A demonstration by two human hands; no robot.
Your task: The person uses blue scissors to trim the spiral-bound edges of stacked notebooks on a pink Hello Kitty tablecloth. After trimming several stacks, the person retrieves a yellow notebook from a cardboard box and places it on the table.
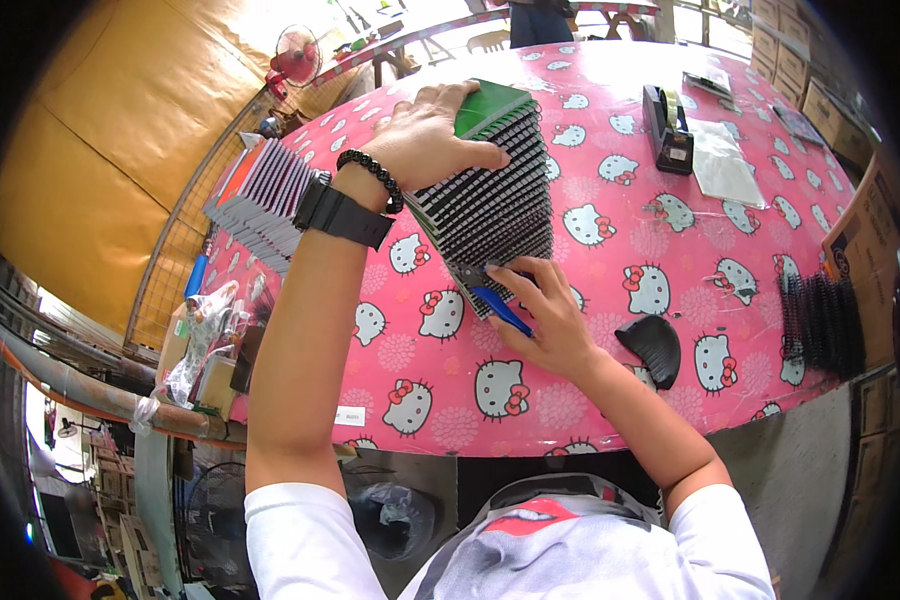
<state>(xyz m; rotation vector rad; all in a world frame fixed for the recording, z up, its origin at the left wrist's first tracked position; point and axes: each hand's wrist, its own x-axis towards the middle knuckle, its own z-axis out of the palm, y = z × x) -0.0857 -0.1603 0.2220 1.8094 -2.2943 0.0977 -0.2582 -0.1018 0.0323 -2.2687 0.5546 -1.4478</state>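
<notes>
A tall stack of spiral-bound notebooks (pixel 497 195), green cover on top, stands in the middle of the pink table (pixel 560 405), its black coil spines turned toward me. Over its upper left part my left hand (pixel 425 135) is spread, thumb against the coils and fingers reaching across the top, holding the stack. My right hand (pixel 548 325) grips blue-handled pliers (pixel 505 312). The jaws touch the near, lower end of the coils; exactly which wire they are on is too small to tell.
To the left lies another notebook stack (pixel 270 190). Right of centre are a black tape dispenser (pixel 670 140) and white sheets (pixel 725 165). A black curved pad (pixel 655 350) sits near my right forearm. Black coils (pixel 820 325) lean by a cardboard box (pixel 875 255). A person (pixel 540 22) stands beyond the table.
</notes>
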